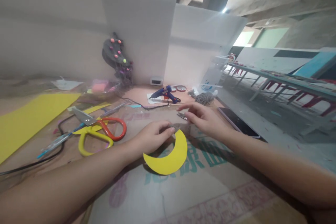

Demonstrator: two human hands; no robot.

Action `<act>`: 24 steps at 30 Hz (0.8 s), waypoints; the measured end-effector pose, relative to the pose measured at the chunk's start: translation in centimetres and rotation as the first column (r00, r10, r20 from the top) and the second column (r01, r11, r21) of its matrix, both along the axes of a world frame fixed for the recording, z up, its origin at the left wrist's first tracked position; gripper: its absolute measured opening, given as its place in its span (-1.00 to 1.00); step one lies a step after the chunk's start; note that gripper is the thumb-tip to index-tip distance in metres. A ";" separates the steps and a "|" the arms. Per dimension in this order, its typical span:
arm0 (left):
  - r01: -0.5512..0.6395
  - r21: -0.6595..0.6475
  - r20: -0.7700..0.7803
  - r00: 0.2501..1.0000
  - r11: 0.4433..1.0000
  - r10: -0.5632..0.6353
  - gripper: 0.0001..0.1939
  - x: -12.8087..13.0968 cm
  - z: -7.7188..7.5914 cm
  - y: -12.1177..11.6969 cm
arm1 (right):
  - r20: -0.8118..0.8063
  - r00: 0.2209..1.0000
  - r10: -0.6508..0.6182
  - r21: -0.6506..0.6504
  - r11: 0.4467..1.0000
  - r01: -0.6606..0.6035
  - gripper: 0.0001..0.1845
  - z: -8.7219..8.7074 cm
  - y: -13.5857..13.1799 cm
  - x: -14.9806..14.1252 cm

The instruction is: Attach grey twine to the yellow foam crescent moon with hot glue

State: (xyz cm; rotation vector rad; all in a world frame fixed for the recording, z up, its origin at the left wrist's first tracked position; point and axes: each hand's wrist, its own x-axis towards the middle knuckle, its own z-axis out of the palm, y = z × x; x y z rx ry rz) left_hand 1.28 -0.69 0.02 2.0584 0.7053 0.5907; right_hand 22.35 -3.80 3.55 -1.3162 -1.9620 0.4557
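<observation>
My left hand (157, 134) is closed, pinching the upper tip of a yellow paper crescent (170, 162) between thumb and fingers. The crescent curves below the hand, over printed cardboard. A small silver metal tool (181, 115) pokes out to the left from under the thumb of my right hand (201, 117). That hand seems to hold the tool by its hidden right end, with the index finger stretched above it. Left of my left hand lie large scissors (118, 129) with one red and one yellow handle.
A blue glue gun (164, 93) rests on white paper, near a ball of grey yarn (204, 98). A phone (238, 121) lies on the right. Yellow sheet (31, 119) and a black cable (28, 163) are at left. A dark crescent decoration (111, 54) leans against the board.
</observation>
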 end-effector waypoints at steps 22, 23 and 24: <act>0.052 0.018 -0.152 0.987 0.998 -0.049 -0.64 -0.2 -0.2 0.2 | -0.149 0.989 -0.017 -0.206 0.979 -0.014 -0.86 -3.2 -1.5 -0.5; 0.057 0.016 -0.159 0.986 0.998 -0.054 -0.64 -0.2 -0.1 0.2 | -0.133 0.991 -0.018 -0.194 0.981 -0.009 -0.86 -3.2 -1.5 -0.5; 0.062 0.019 -0.165 0.985 0.998 -0.059 -0.64 -0.2 -0.1 0.2 | -0.116 0.993 -0.018 -0.184 0.983 -0.004 -0.86 -3.2 -1.5 -0.5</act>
